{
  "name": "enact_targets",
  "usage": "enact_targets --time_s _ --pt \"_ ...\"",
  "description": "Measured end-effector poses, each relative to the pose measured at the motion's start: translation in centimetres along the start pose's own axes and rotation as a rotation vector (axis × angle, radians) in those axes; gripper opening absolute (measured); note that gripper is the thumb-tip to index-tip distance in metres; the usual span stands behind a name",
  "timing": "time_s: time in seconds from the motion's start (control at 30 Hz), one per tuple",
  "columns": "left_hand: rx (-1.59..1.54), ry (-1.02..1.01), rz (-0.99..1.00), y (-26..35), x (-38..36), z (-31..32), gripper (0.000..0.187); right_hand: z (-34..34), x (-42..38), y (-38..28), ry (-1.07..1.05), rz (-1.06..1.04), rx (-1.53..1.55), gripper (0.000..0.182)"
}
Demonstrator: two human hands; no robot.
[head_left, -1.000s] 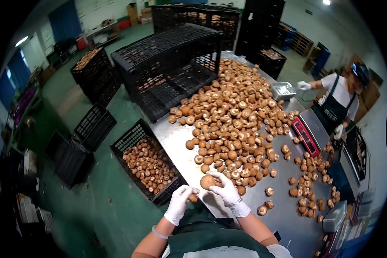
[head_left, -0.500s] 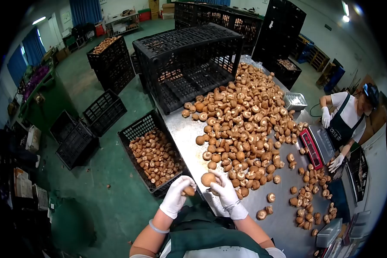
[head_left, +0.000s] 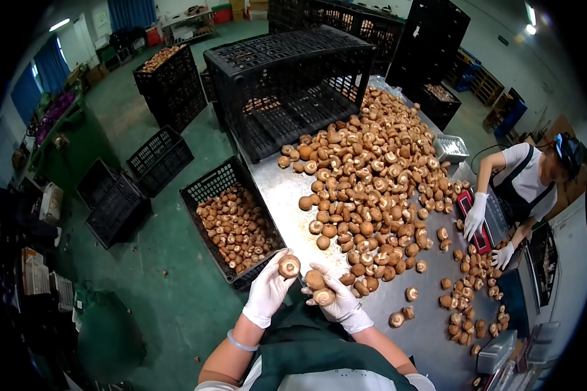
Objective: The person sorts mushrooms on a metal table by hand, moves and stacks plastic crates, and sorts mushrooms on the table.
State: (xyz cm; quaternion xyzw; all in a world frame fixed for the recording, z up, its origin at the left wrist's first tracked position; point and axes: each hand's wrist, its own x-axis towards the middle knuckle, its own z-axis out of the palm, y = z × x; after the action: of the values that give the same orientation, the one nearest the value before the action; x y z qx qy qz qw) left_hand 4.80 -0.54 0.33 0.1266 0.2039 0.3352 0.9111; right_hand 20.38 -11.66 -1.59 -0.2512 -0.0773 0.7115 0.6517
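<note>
The left hand [head_left: 267, 292] grips 1 mushroom [head_left: 289, 266] directly beside the floor crate [head_left: 205, 189] (on its left); the right hand [head_left: 336, 296] clasps 2 mushrooms [head_left: 319, 288] over the worktop [head_left: 277, 195].

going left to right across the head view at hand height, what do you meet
crate of mushrooms on the floor → left hand holding a mushroom → right hand holding two mushrooms → loose mushrooms on the steel table
</note>
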Motion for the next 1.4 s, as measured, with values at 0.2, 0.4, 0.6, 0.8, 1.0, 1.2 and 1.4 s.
enact_targets --time_s 0.2,0.4,0.6,0.8,1.0,1.2,1.4 --pt "0.389 0.039 0.185 -0.7 -1.1 1.3 0.041 2.1 -0.3 0.9 -0.042 0.051 -0.177 0.045" --pt "0.701 0.039 0.273 -1.3 -1.3 1.6 0.044 1.4 0.5 1.8 0.179 -0.040 -0.457 0.037" --pt "0.768 0.068 0.281 -1.6 -0.9 1.5 0.045 1.1 1.7 1.9 0.189 -0.030 -0.526 0.046" --pt "0.432 0.332 0.423 3.3 3.7 -3.5 0.046 -0.7 1.3 2.0 0.177 0.032 -0.334 0.046" --pt "1.597 0.650 0.809 5.0 10.2 -10.5 0.054 -3.8 -1.4 1.2 0.139 0.025 0.023 0.048" --pt "1.457 0.105 0.663 0.2 19.5 -4.4 0.053 -3.2 -1.7 0.3 0.076 -0.098 -0.218 0.048" --pt "1.741 0.079 0.562 -1.1 24.9 -5.3 0.052 -4.6 -0.8 0.8 0.225 -0.071 -0.199 0.044"
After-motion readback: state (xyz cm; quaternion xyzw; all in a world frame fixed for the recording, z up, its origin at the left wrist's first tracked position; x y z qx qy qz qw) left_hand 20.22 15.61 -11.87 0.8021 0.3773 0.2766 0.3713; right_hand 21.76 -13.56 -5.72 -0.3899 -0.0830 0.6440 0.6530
